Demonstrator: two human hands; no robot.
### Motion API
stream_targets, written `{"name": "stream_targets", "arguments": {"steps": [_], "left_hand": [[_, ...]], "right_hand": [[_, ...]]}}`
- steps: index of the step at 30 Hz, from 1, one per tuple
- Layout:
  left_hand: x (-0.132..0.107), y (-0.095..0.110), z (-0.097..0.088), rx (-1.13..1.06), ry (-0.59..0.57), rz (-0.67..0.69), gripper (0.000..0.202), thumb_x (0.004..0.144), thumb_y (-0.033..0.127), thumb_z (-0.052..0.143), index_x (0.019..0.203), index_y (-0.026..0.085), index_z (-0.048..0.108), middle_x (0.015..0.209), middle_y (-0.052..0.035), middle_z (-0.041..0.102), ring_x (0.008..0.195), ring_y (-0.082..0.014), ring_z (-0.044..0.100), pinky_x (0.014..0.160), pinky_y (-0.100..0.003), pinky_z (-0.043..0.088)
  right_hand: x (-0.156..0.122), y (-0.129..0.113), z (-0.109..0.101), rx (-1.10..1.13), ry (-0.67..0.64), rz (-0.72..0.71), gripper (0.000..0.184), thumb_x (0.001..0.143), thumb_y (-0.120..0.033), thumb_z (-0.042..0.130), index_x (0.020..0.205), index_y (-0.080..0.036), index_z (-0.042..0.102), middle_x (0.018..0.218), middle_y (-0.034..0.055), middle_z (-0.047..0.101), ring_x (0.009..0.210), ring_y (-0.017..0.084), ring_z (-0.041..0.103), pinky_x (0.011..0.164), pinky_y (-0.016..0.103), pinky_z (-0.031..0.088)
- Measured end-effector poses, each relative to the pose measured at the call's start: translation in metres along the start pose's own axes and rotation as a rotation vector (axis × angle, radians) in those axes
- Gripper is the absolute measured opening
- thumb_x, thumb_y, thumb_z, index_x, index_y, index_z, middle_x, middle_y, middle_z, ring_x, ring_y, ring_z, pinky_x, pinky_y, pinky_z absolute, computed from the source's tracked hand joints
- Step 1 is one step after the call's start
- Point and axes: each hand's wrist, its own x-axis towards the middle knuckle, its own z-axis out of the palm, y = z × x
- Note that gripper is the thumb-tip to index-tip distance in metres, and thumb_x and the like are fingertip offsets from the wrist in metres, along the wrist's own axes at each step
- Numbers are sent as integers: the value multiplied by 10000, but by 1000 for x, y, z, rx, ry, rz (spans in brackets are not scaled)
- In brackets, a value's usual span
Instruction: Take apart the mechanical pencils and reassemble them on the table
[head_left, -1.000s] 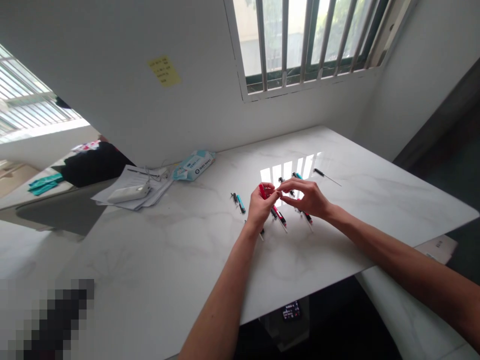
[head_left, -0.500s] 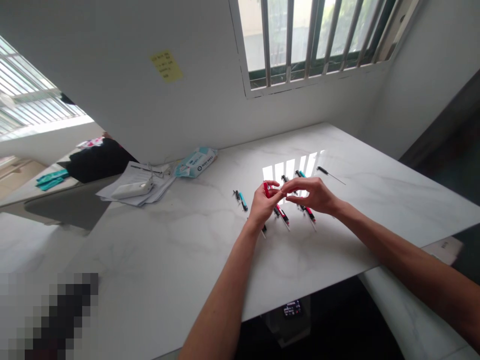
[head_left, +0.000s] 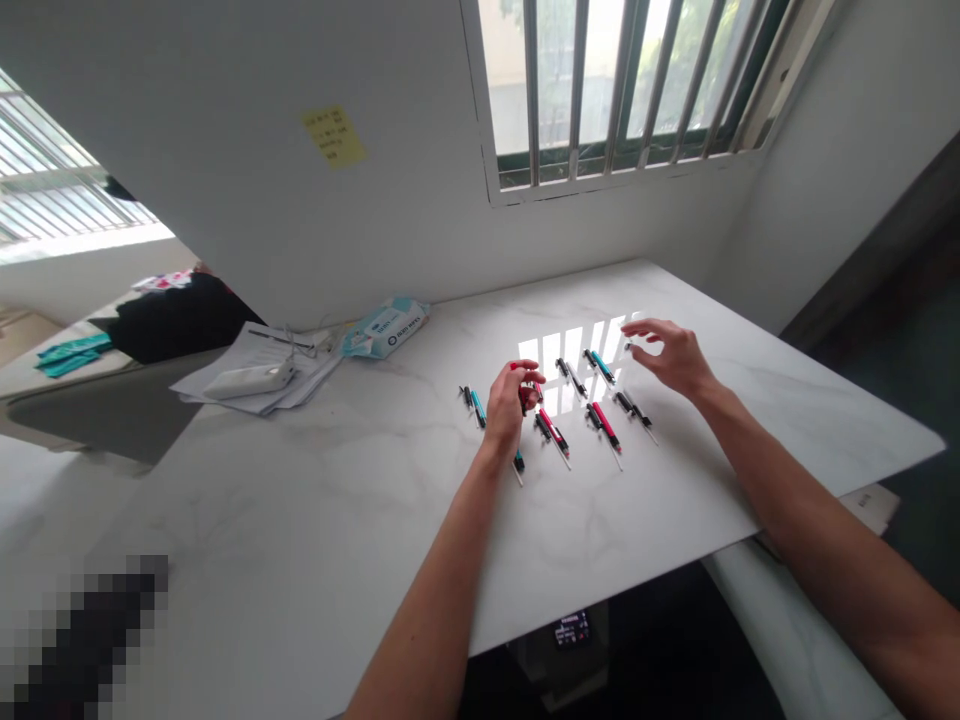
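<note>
Several small screwdrivers with red, teal and black handles lie in two rows on the white marble table (head_left: 315,500). My left hand (head_left: 508,400) is closed round a red-handled screwdriver (head_left: 525,392), just above the table. My right hand (head_left: 671,355) hovers with fingers spread and holds nothing, above a black screwdriver (head_left: 634,407) and close to a thin black one at the far right. A red screwdriver (head_left: 604,424), another red one (head_left: 553,432) and a teal one (head_left: 601,365) lie between the hands. A teal screwdriver (head_left: 477,406) lies left of my left hand.
A pack of wet wipes (head_left: 384,327) lies by the wall. Left of it are papers with a white device (head_left: 251,379) on top. A yellow sticky note (head_left: 334,136) is on the wall, and a barred window (head_left: 622,80) is above the table. The table's front edge is near my forearms.
My hands were together on the red screwdriver. My right hand has let go and moved right and away, fingers spread. My left hand has lowered with the red screwdriver.
</note>
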Motion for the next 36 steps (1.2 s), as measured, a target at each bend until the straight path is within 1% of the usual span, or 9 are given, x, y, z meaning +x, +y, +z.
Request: {"name": "stream_targets", "arguments": {"steps": [5, 9, 15, 18, 20, 26, 29, 32, 36], "left_hand": [[-1, -3, 1, -25, -1, -27, 262, 839, 325, 517, 934, 152, 689, 815, -55, 669, 562, -93, 451, 547, -248, 331], [-1, -6, 0, -12, -16, -22, 266, 848, 324, 505, 928, 153, 692, 818, -60, 669, 582, -100, 463, 556, -249, 337], [-2, -3, 1, 41, -17, 0, 240, 869, 295, 509, 1015, 166, 647, 827, -45, 678, 566, -94, 461, 562, -243, 359], [-4, -2, 1, 93, -1, 37, 300, 909, 293, 530, 1197, 219, 565, 868, -26, 716, 592, -105, 510, 593, -238, 402], [-4, -3, 0, 122, 23, 67, 301, 934, 315, 545, 1227, 251, 520, 902, -23, 740, 634, -118, 557, 615, -238, 427], [-2, -8, 0, 179, 27, 161, 212, 891, 374, 696, 1033, 217, 682, 1026, -68, 754, 746, -126, 595, 641, -229, 445], [-2, -9, 1, 174, 74, 171, 240, 822, 380, 787, 998, 220, 756, 968, -49, 742, 712, -126, 580, 625, -240, 450], [-3, -7, 2, 149, 67, 200, 240, 794, 364, 824, 980, 215, 794, 911, -30, 741, 712, -118, 596, 670, -246, 473], [-6, -4, 6, 117, 84, 222, 246, 782, 330, 851, 990, 202, 823, 830, -33, 755, 719, -123, 620, 706, -258, 492]], "right_hand": [[-3, 44, -2, -96, -60, 119, 334, 849, -248, 677, 1171, -234, 765, 1094, 62, 806, 947, 259, 741, 847, 439, 616], [-6, 52, 12, -164, -133, 81, 350, 840, -190, 635, 1153, -252, 777, 1070, 43, 809, 986, 261, 725, 915, 449, 591], [-8, 58, 17, -263, -91, 67, 381, 825, -124, 564, 1120, -212, 789, 1127, 84, 799, 1043, 296, 706, 999, 513, 551], [-8, 45, 17, -213, -74, 69, 331, 840, -150, 578, 1075, -225, 797, 1079, 72, 806, 992, 289, 713, 969, 512, 563], [-8, 27, 21, -122, -68, 78, 280, 869, -197, 596, 1061, -233, 797, 1066, 65, 806, 956, 270, 718, 907, 475, 588], [-12, -47, 45, 257, -115, 39, 230, 954, -430, 653, 1028, -242, 762, 1005, 55, 784, 855, 226, 714, 788, 410, 604], [-19, -76, 57, 444, -191, 69, 287, 956, -528, 663, 926, -247, 717, 879, 34, 742, 807, 212, 690, 779, 395, 606], [-25, -91, 64, 601, -266, 121, 320, 918, -559, 715, 891, -244, 668, 883, 30, 708, 834, 205, 673, 775, 369, 603], [-29, -94, 67, 792, -344, 199, 347, 843, -514, 819, 854, -228, 622, 885, 22, 676, 814, 184, 659, 742, 345, 600]]}}
